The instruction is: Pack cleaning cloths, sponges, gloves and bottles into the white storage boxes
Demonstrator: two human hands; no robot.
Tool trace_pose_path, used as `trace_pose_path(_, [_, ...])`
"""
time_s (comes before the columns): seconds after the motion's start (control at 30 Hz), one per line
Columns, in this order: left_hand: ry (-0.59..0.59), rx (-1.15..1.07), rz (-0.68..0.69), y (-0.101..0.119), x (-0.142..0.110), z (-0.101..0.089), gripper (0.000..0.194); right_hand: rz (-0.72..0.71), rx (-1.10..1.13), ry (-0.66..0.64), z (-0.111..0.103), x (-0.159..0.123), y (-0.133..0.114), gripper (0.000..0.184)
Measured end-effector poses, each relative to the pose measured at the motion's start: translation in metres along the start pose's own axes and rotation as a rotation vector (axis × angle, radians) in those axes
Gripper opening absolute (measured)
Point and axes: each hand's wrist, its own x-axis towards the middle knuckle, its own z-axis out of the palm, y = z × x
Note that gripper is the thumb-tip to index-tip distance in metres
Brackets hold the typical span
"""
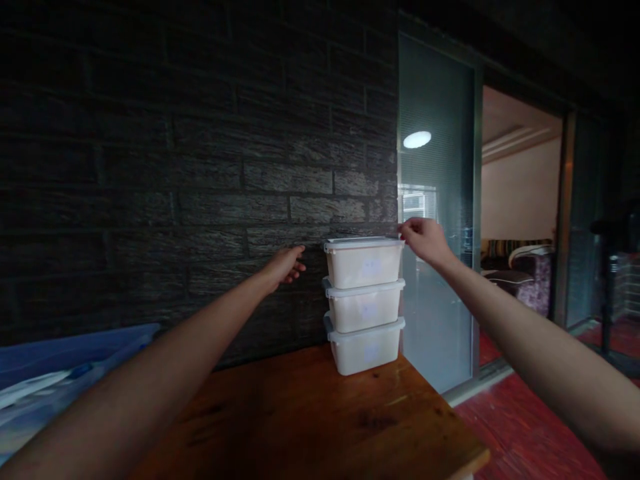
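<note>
Three white plastic storage boxes with pale lids stand in an upright stack: the top box [364, 265], the middle box [364, 310] and the bottom box [367, 350]. My left hand [287, 268] hangs in the air left of the top box, apart from it, with its fingers spread and nothing in them. On the other side, my right hand [423, 239] is at the right end of the top lid [363, 243], its fingers loosely bent. Whether those fingertips touch the lid's edge I cannot make out. No object shows in that hand.
The stack stands on a brown wooden table [300, 413], near its back right corner. Behind runs a dark brick wall [210, 173]. A blue plastic bin [125, 333] with things inside is at lower left. A glass sliding door [435, 280] and reddish floor [530, 427] lie to the right.
</note>
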Motion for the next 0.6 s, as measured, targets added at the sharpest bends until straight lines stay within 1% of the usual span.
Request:
trace_pose_path(0.03, [-0.011, -0.020, -0.034, 0.007, 0.005, 0.006, 0.041, 0.072, -0.015, 0.045, -0.008, 0.014, 0.007, 0.024])
trace_pose_path(0.07, [-0.023, -0.039, -0.068, 0.014, 0.010, 0.012, 0.043, 0.148, -0.023, 0.061, -0.013, 0.026, 0.014, 0.027])
trace_pose_path(0.13, [-0.047, -0.067, -0.126, 0.024, 0.018, 0.023, 0.043, 0.303, -0.016, 0.033, -0.016, 0.044, 0.028, 0.035])
trace_pose_path(0.2, [-0.066, -0.084, -0.163, 0.033, 0.025, 0.035, 0.041, 0.432, 0.020, -0.038, -0.010, 0.055, 0.039, 0.040])
trace_pose_path(0.27, [-0.079, -0.093, -0.179, 0.040, 0.029, 0.045, 0.038, 0.512, 0.072, -0.112, 0.001, 0.061, 0.048, 0.038])
trace_pose_path(0.37, [-0.087, -0.094, -0.179, 0.048, 0.032, 0.060, 0.037, 0.544, 0.156, -0.193, 0.022, 0.066, 0.057, 0.035])
trace_pose_path(0.47, [-0.073, -0.088, -0.156, 0.053, 0.031, 0.071, 0.038, 0.527, 0.214, -0.221, 0.037, 0.072, 0.059, 0.036])
trace_pose_path(0.53, [-0.061, -0.084, -0.126, 0.056, 0.030, 0.073, 0.039, 0.512, 0.233, -0.210, 0.040, 0.076, 0.058, 0.035])
trace_pose_path(0.6, [-0.057, -0.086, -0.083, 0.062, 0.029, 0.071, 0.040, 0.497, 0.243, -0.190, 0.037, 0.079, 0.054, 0.034])
